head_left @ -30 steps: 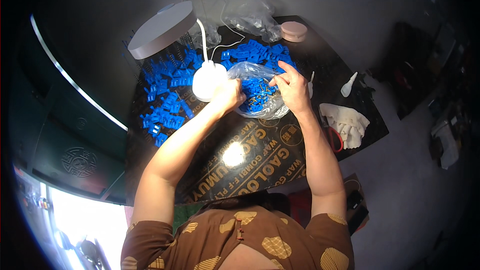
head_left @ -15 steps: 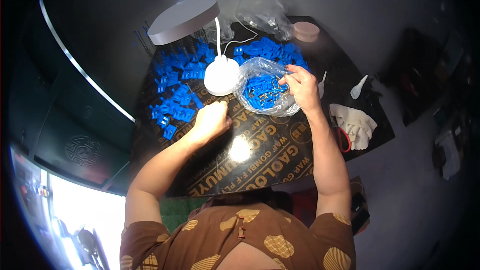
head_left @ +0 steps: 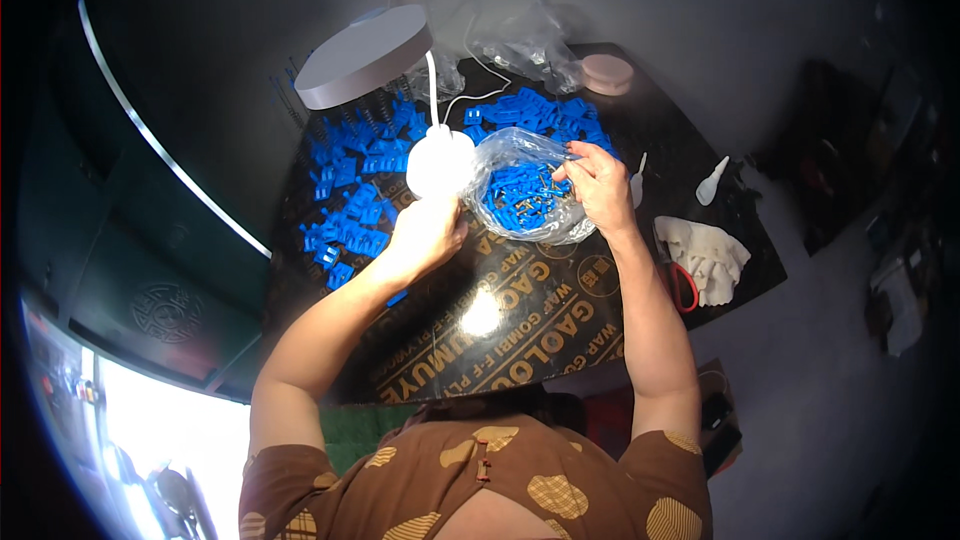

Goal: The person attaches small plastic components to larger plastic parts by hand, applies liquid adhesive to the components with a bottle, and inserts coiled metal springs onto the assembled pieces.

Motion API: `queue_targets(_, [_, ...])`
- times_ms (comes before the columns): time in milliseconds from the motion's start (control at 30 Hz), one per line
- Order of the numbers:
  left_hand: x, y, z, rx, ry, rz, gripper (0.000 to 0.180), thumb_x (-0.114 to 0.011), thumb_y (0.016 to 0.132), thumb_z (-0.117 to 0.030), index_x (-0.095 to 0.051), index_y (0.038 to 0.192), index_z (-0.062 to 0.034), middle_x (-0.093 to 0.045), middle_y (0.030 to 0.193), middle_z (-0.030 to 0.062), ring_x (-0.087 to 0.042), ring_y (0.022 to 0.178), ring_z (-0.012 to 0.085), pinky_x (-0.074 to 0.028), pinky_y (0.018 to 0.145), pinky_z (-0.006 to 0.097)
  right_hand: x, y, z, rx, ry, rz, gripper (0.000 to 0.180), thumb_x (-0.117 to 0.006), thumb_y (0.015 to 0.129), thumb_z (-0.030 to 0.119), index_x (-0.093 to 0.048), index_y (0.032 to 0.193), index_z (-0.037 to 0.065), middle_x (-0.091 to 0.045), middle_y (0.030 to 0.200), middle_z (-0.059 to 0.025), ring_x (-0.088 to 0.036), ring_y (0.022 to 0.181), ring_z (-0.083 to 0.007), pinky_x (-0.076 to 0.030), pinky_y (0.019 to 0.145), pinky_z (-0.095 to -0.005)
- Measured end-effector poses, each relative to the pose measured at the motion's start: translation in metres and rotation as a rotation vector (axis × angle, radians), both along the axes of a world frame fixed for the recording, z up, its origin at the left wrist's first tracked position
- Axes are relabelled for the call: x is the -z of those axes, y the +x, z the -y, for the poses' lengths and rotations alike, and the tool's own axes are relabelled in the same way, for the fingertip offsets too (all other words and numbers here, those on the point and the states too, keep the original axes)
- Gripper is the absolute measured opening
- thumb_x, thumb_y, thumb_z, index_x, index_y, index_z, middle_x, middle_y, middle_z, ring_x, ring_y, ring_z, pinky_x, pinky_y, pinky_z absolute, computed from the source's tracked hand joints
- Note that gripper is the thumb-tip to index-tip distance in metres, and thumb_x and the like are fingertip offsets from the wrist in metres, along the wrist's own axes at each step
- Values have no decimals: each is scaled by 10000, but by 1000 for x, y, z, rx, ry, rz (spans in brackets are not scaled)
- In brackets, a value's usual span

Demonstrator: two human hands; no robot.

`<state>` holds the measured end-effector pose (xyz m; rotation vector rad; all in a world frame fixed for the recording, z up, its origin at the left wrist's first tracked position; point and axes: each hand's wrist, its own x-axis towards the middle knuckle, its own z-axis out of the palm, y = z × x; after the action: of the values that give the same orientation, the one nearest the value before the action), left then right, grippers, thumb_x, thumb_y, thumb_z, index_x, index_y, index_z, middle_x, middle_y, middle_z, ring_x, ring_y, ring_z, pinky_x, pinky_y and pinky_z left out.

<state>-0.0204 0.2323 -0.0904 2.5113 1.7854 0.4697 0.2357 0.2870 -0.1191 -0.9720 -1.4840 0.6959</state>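
My right hand [head_left: 603, 188] is at the right rim of a clear plastic bag [head_left: 560, 234], its fingers closed on the plastic. Inside the bag lie many small blue pieces [head_left: 522, 192] with brass-coloured metal parts. My left hand [head_left: 428, 237] is curled closed beside the round white base of a desk lamp [head_left: 440, 162]. Whatever its fingers hold, if anything, is hidden. Blue plastic housings [head_left: 350, 225] are scattered left of that hand, some close to its knuckles. One small blue piece [head_left: 397, 297] shows against the inner side of my left forearm.
More blue housings [head_left: 535, 112] are heaped behind the bag. The lamp's grey round head [head_left: 365, 58] overhangs the far left. At right on the dark printed board [head_left: 500, 350] lie a white cloth [head_left: 712, 258], red-handled scissors [head_left: 686, 290], a nozzle-tipped bottle [head_left: 712, 183] and a pink round container [head_left: 607, 74].
My left hand has moved slightly away from me, closer to the lamp base. A small blue piece now shows beside my left forearm. My right hand stays at the bag. The whole view has shifted slightly.
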Motion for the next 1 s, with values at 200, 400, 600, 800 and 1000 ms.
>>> queue_targets(200, [3,28,-33,249,164,154,115,-593,787,-91,-605,714,-3,-601,716,202,-630,711,357,-497,663,455,-4,-1,1,-19,9,-67,280,-607,871,54,-587,1121,-69,-714,790,-104,-645,668,-119,-500,620,-256])
queue_targets(400, [18,43,-64,264,62,-70,158,-548,844,-131,-645,888,-15,-636,811,225,-643,773,364,-503,699,437,-4,0,2,-18,70,-60,280,-597,875,26,-572,1132,-83,-713,789,-111,-653,664,-121,-509,606,-247])
queue_targets(600, [40,41,-87,208,13,-21,57,-620,768,-115,-644,784,-66,-613,792,159,-638,724,330,-510,635,435,-9,1,5,-21,32,-47,300,-592,884,29,-555,1160,-83,-705,790,-95,-581,619,-90,-468,571,-224])
queue_targets(800, [29,45,-80,259,34,-187,71,-614,767,-115,-647,797,-60,-629,811,164,-646,749,341,-518,660,441,-9,2,5,-19,64,-33,309,-593,882,30,-552,1166,-87,-705,790,-95,-584,626,-98,-471,590,-233])
queue_targets(1000, [26,41,-81,243,-1,-288,140,-645,739,-152,-636,826,-42,-647,784,167,-649,752,347,-514,669,453,-9,-2,7,-13,28,-26,314,-596,872,25,-558,1158,-100,-711,785,-112,-663,697,-139,-517,658,-260])
